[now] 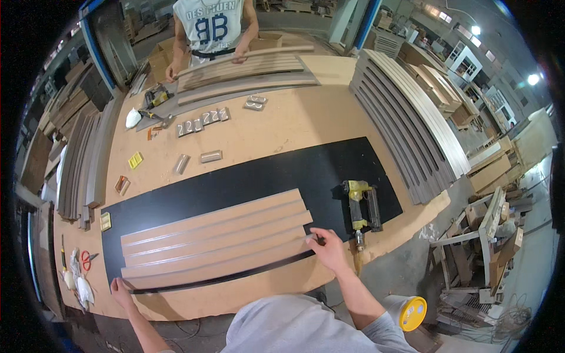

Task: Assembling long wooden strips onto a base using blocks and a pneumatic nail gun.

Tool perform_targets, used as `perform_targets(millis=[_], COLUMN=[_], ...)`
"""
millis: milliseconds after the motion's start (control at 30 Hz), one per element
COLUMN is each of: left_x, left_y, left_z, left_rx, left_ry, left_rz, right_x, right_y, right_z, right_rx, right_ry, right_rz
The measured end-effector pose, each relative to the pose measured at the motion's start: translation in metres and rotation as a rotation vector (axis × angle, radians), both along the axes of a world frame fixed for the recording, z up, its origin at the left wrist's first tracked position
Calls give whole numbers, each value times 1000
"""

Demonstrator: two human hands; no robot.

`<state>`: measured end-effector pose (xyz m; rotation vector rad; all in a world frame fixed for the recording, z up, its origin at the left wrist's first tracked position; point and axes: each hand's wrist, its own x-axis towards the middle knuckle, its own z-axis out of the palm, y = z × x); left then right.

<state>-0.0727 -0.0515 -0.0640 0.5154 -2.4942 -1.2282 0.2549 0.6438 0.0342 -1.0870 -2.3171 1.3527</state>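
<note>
Several light-brown slats [215, 235] with grey edges lie side by side on a black board [253, 176] on the workbench. The slat nearest me [218, 265] is pinched at both ends. At its left end my left hand [122, 294] has fingers and thumb closed on the corner. My right hand [328, 249] closes thumb and fingers on its right end. A yellow and dark nail gun [358, 206], joined to a hose, rests on the board's right part, beyond my right hand.
Opposite, a person [215, 29] handles long slats [247, 67]. Stacks of grey slats stand at right [406, 123] and left [85, 165]. Small metal-coloured pieces [203, 122], a hammer [158, 117], another nail gun [156, 95] and red-handled scissors [87, 260] lie on the bench [282, 117].
</note>
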Motion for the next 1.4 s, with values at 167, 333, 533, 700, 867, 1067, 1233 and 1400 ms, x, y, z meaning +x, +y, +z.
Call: perform_targets(millis=[167, 333, 533, 700, 867, 1067, 1233, 1400], left_x=[-30, -42, -49, -38, -47, -40, -32, -17], left_y=[13, 3, -9, -19, 9, 17, 31, 30], left_z=[-6, -4, -4, -12, -17, -13, -11, -3], left_rx=[-130, -137, -216, 252, 86, 416, -236, 231], left_ry=[-174, -280, -311, -260, -190, -145, -171, -294], left_rz=[-291, -263, -302, -307, -409, -404, -269, -294], right_x=[-19, -23, -24, -16, -8, 11, 23, 33], right_y=[8, 7, 2, 2, 5, 16, 23, 33], right_z=[-21, -30, -32, -56, -49, -54, -40, -44], right_rx=[112, 108, -3, 52, 3, -20, 125, 116], right_ry=[-28, -102, -54, -2, 23, -46, -92, 87], right_rz=[13, 30, -26, -38, -90, -117, -75, -154])
